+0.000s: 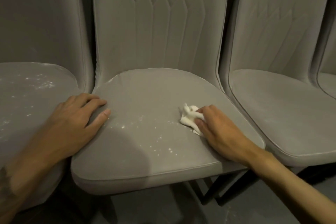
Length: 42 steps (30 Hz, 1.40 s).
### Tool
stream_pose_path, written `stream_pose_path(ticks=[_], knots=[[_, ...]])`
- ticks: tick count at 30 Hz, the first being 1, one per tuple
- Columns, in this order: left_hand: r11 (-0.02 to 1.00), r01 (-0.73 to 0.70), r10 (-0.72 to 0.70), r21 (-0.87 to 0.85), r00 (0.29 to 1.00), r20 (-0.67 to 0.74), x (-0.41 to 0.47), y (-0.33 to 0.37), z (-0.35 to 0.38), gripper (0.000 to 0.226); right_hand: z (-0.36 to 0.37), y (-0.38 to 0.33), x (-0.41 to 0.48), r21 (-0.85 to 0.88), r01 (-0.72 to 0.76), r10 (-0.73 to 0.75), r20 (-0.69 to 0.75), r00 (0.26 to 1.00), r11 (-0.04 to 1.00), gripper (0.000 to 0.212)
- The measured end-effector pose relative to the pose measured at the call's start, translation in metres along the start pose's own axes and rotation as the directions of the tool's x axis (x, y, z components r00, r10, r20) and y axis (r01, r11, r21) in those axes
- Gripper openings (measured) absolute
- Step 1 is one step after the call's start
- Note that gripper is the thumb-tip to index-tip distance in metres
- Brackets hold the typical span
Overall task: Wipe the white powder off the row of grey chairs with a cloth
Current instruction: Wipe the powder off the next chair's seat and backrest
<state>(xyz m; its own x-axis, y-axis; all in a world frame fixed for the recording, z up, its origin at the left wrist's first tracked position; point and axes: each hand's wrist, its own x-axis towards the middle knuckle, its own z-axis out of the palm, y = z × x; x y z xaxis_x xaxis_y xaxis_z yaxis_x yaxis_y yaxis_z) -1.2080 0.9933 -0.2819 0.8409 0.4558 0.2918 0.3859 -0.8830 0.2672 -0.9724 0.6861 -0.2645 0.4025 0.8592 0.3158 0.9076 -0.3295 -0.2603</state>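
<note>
Grey chair seat (145, 96), white powder specks (158, 140), crumpled white cloth (189, 116)

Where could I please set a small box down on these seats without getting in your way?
The right seat looks bare. On the middle seat, only the strip between backrest and hands is free; its front holds the left hand, the right hand gripping the cloth, and powder specks. The left seat is powdery.

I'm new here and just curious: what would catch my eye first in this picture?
A crumpled white cloth, gripped by the right hand, stands out on the grey seat of the middle chair. White powder specks dot the front of that seat, and more lie on the left chair. The left hand rests flat on the middle seat's left edge.
</note>
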Motion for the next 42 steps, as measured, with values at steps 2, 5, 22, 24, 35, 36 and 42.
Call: stream_pose_path(ticks=[2,5,22,24,35,36,42], knots=[[1.000,-0.002,0.003,0.008,1.000,-0.017,-0.001,-0.002,0.001,0.061,-0.007,0.012,0.005,-0.014,-0.023,0.024,0.026,0.999,1.000,0.021],[1.000,-0.007,0.007,0.010,0.999,-0.039,0.000,-0.004,0.004,0.059,-0.016,0.042,0.005,-0.065,-0.264,0.262,-0.031,0.965,0.962,0.024],[0.999,-0.026,0.024,-0.031,0.998,-0.066,0.003,-0.004,0.006,0.029,0.000,-0.022,-0.026,-0.083,-0.163,0.154,-0.098,0.983,0.983,0.025],[0.999,-0.025,0.023,-0.027,0.997,-0.074,0.003,-0.004,0.006,0.036,-0.002,-0.029,-0.026,-0.054,-0.072,0.070,-0.035,0.997,0.996,0.021],[1.000,0.014,-0.013,0.021,0.999,-0.035,0.002,0.000,0.002,0.063,0.015,-0.047,-0.017,-0.104,-0.081,0.075,-0.063,0.995,0.991,0.012],[1.000,0.012,-0.011,0.020,0.999,-0.036,0.002,0.001,0.002,0.063,0.012,-0.043,-0.013,-0.105,-0.062,0.056,-0.058,0.997,0.993,0.016],[1.000,-0.004,0.005,0.022,0.999,-0.047,0.002,0.002,0.001,0.060,0.007,0.005,0.018,-0.111,-0.287,0.276,-0.106,0.955,0.951,0.023]])
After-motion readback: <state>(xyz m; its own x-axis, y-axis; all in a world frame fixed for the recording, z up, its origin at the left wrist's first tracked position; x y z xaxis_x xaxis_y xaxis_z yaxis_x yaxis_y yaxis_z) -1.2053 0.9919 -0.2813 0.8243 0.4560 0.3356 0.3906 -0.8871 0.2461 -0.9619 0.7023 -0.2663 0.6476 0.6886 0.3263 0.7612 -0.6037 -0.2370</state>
